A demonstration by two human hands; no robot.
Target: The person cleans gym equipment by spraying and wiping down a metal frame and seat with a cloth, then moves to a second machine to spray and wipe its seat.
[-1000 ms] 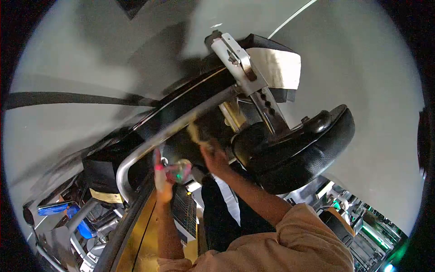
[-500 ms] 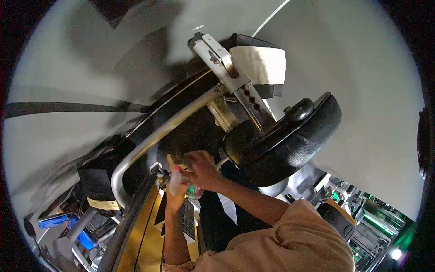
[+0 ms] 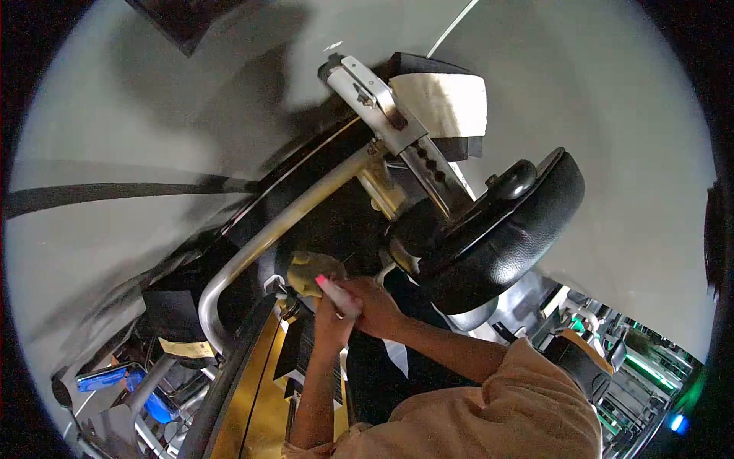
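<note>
My left hand (image 3: 332,327) is closed around a whitish spray bottle (image 3: 341,297) with a pink tip that points up and to the left. Close against it is my right hand (image 3: 376,307), fingers curled. A crumpled yellowish-grey cloth (image 3: 306,273) shows just beyond the hands and appears gripped in the right one, though those fingers are partly hidden. Both hands are below a bent metal tube (image 3: 284,228) and left of a black padded cushion (image 3: 508,233).
A steel bracket with adjustment holes (image 3: 432,170) joins the tube and cushion. Behind it sits a black block with a white cover (image 3: 442,103). A yellow panel (image 3: 241,409) runs along the lower left, near blue-and-grey equipment (image 3: 157,398). More machines (image 3: 581,359) stand at right.
The bottle has swung from upright to tilted and lies closer to the right hand. My right hand has moved down and right. The view has shifted slightly.
</note>
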